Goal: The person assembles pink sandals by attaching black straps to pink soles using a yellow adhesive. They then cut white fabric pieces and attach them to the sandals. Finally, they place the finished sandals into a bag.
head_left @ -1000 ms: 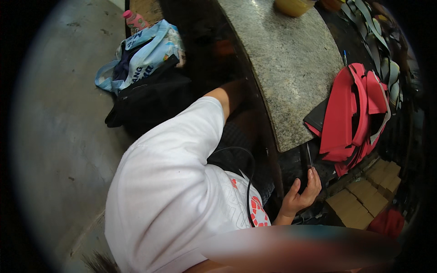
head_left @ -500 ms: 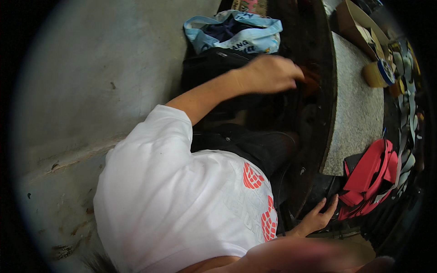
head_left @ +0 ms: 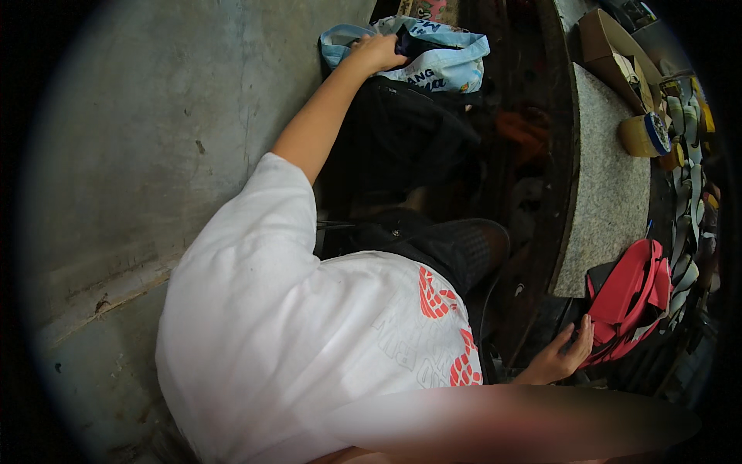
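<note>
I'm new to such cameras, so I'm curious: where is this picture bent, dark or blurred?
Head view: black corners ring a round picture, and the edges of the stone slab bow; head view: deep shadow left of the slab dims an orange thing; head view: a smooth smear hides part of the bottom, while the left hand and light blue bag look fairly sharp.

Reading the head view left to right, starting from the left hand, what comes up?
Left hand at the blue bag → right hand by the red pieces → jar → grey straps.
</note>
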Demonstrator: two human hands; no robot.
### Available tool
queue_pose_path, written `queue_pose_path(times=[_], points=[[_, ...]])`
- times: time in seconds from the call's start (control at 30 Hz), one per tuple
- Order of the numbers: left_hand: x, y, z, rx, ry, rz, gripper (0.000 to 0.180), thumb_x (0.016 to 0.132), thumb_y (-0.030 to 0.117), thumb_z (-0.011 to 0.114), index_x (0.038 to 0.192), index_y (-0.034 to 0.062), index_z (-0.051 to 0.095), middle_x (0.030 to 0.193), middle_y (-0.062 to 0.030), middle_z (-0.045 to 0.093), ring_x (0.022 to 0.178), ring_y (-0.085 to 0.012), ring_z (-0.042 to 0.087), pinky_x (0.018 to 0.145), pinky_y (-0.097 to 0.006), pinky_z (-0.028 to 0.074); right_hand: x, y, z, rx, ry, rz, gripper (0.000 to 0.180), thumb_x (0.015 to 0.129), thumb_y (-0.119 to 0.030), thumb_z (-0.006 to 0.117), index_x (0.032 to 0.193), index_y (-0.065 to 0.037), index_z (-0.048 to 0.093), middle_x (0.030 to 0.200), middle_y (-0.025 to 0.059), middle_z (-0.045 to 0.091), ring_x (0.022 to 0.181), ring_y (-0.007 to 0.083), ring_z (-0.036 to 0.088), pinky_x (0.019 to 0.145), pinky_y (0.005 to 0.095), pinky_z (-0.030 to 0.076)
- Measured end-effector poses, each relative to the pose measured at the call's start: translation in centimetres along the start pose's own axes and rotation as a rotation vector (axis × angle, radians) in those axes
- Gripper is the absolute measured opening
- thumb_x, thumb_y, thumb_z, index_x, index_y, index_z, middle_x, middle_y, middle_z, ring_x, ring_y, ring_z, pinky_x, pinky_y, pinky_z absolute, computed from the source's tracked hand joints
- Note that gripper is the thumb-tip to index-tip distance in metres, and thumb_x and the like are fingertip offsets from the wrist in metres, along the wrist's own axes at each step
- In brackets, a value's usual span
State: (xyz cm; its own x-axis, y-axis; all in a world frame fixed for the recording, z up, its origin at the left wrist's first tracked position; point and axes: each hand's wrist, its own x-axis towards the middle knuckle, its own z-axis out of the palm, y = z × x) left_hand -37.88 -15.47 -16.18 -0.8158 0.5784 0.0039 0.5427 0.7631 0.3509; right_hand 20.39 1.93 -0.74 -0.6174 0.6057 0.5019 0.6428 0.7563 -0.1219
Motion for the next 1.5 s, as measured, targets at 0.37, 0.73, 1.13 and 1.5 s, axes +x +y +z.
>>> queue_pose_path(times=[0.37,0.73,1.13,1.5], points=[[-5.4,1.8,-4.4,-0.28,-0.001,0.002,0.032,0.09,0.026,0.072,0.117,0.0093,0.067,0.094,-0.0129,0.071,0.086,-0.0217,0.067,0.074,-0.036,0.052,6.5,-11.0,9.6,0.682,-0.333,-0.12,0.034,0.087,0.006,0.066,0.118,-0.006,0.071,0.113,0.0136,0.071,0.11,0.0305,0.067,0.096,0.0398,0.051],[-9.4,6.5,-7.1,-0.296,-0.244,0.204,0.022,0.09,0.016,0.068,0.109,0.0057,0.066,0.078,-0.0123,0.067,0.072,-0.0253,0.064,0.068,-0.038,0.049,13.8,-21.8,22.3,0.837,-0.515,-0.474,0.056,0.095,-0.04,0.062,0.148,-0.024,0.05,0.138,0.0072,0.061,0.134,0.0338,0.049,0.108,0.044,0.042],[-10.7,8.2,-6.4,0.111,-0.045,0.354,0.041,0.087,0.024,0.072,0.123,0.0072,0.064,0.116,-0.0134,0.07,0.101,-0.033,0.067,0.089,-0.041,0.053,8.3,-20.7,20.6,0.542,-0.42,-0.539,0.024,0.085,-0.034,0.074,0.096,-0.012,0.074,0.09,0.0026,0.066,0.092,0.0233,0.06,0.077,0.0375,0.044],[-7.4,12.6,-0.9,0.226,-0.036,0.385,0.094,0.062,0.061,0.086,0.136,0.0087,0.06,0.136,-0.0157,0.055,0.134,-0.0351,0.042,0.11,-0.05,0.038,12.7,-16.7,24.2,0.193,-0.252,-0.393,0.013,0.084,-0.027,0.072,0.091,-0.017,0.068,0.088,-0.004,0.071,0.097,0.022,0.062,0.088,0.0476,0.038]])
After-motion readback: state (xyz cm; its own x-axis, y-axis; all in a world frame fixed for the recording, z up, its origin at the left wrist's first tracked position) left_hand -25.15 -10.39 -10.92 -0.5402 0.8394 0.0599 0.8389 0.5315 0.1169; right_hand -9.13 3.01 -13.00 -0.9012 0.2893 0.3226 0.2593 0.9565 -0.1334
